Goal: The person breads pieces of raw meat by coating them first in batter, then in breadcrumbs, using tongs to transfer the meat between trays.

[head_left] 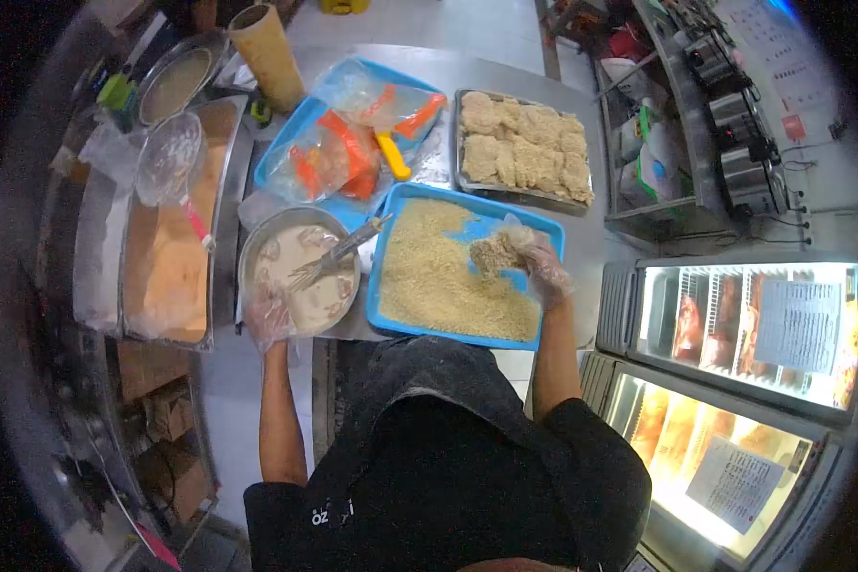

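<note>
My right hand (pixel 543 264), in a clear plastic glove, grips a crumb-coated piece (pixel 497 256) over the right part of a blue tray (pixel 384 319) of pale breadcrumbs (pixel 439 272). My left hand (pixel 269 313), also gloved, is at the lower left rim of a round metal bowl (pixel 245 257); its fingers are blurred by the glove. In the bowl, pieces lie in a whitish liquid (pixel 300 253), and a metal whisk (pixel 334 255) leans across to the tray. Behind the blue tray, a metal tray (pixel 524 194) holds several coated pieces (pixel 524 143).
Another blue tray (pixel 276 153) with plastic bags and a yellow-handled tool (pixel 392 156) lies behind the bowl. At left are metal bins (pixel 221 181) of orange and white powder, with a sieve (pixel 170 157). Lit glass-door cabinets (pixel 748 324) stand at right.
</note>
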`<state>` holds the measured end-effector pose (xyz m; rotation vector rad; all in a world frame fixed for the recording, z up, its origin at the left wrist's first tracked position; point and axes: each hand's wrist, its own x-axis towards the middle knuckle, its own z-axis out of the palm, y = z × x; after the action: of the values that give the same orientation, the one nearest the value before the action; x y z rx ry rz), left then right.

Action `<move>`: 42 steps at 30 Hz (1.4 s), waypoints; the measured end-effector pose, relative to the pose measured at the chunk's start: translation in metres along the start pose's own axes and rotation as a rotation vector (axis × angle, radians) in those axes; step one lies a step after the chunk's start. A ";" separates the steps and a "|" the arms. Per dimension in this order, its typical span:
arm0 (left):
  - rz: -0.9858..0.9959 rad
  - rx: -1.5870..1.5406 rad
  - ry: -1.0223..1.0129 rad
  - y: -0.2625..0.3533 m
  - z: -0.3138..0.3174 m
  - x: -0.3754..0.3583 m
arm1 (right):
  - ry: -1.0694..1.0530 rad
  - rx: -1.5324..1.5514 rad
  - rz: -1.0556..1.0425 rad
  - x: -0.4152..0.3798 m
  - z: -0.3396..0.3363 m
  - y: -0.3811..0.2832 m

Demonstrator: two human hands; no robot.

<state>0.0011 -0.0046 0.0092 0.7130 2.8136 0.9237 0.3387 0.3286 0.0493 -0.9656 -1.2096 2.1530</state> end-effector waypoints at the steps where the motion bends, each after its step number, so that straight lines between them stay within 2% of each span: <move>1: -0.025 0.236 -0.030 0.010 -0.004 -0.001 | 0.004 -0.064 -0.050 0.005 -0.012 -0.002; 2: -0.022 0.192 -0.028 0.013 -0.005 -0.001 | 0.008 -0.127 -0.099 0.011 -0.024 -0.005; 4: -0.020 0.106 -0.023 0.015 -0.006 0.000 | -0.119 -0.136 -0.196 0.021 -0.031 -0.030; 5: 0.094 0.029 0.062 -0.014 0.010 0.002 | -0.186 -0.139 -0.242 0.026 -0.030 -0.046; 7: 0.078 0.071 0.039 -0.011 0.008 0.003 | -0.221 -0.226 -0.289 0.047 -0.044 -0.075; 11: -0.050 0.169 -0.019 -0.013 0.011 0.004 | -0.116 -0.636 -0.374 0.105 -0.092 -0.121; 13: -0.022 0.163 -0.039 0.003 0.000 0.004 | -0.020 -0.942 -0.461 0.135 -0.114 -0.126; 17: -0.003 0.122 0.033 0.010 -0.002 -0.003 | 0.183 -1.508 -0.804 0.180 -0.155 -0.089; 18: -0.040 0.099 -0.007 0.010 -0.002 -0.002 | 0.237 -1.609 -0.916 0.187 -0.165 -0.070; 20: -0.118 0.050 -0.086 0.009 -0.003 0.002 | 0.300 -1.693 -1.041 0.186 -0.175 -0.037; 22: -0.033 0.061 -0.014 0.006 -0.002 0.000 | 0.283 -1.696 -1.031 0.167 -0.164 -0.023; 23: 0.011 0.067 0.022 0.005 -0.001 -0.001 | 0.364 -1.617 -0.894 0.141 -0.124 -0.038; 25: -0.177 -0.040 -0.096 0.016 -0.009 -0.001 | 0.532 -1.442 -0.635 0.085 -0.037 -0.073; 27: -0.219 -0.085 -0.134 0.011 -0.005 -0.004 | 0.493 -1.501 -0.681 0.091 -0.095 0.001; 29: -0.099 -0.066 -0.069 -0.021 0.013 -0.001 | 0.430 -1.340 -0.670 0.063 -0.055 0.015; 30: -0.065 -0.174 -0.052 -0.030 0.015 0.000 | 0.374 -1.151 -0.638 0.037 0.020 -0.001; 32: -0.046 -0.342 -0.018 -0.034 0.015 0.001 | 0.251 -0.989 -0.753 0.042 0.048 0.047; 33: -0.060 -0.403 -0.009 -0.036 0.014 0.003 | 0.190 -1.125 -0.763 0.029 0.095 0.024; 35: -0.164 -0.540 0.047 -0.030 0.017 0.005 | 0.027 -1.166 -0.775 0.012 0.174 -0.008; 37: -0.154 -1.210 0.019 -0.043 0.021 0.003 | -0.177 -0.981 -0.769 0.013 0.221 -0.002; 39: -0.109 -1.161 -0.006 -0.039 0.008 -0.002 | -0.269 -0.781 -0.660 0.015 0.253 0.013; 41: -0.266 -0.794 0.097 0.011 -0.001 -0.015 | -0.314 -0.640 -0.622 0.022 0.284 0.036; 42: -0.352 -1.026 0.133 0.018 0.005 -0.015 | -0.309 -0.593 -0.650 0.029 0.297 0.051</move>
<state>0.0229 0.0042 0.0149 0.0074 1.9643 2.0598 0.0874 0.1675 0.1018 -0.3436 -2.0407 1.4721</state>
